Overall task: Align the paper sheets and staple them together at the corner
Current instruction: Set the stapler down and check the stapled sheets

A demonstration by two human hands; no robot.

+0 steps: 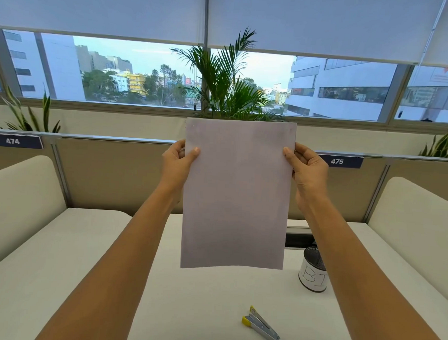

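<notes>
The person is holding the paper sheets (237, 193) up in the air, standing tall above the white desk (199, 297). The left hand (178, 165) is pinching the left edge, at about 9 o'clock on the sheets. The right hand (306, 169) is pinching the right edge, at about 3 o'clock. Both thumbs are pressing on the front. The stapler (261, 325) is lying on the desk, at about 5 o'clock from the sheets, not touching them. A mesh cup (313, 270) is standing near their bottom right corner.
</notes>
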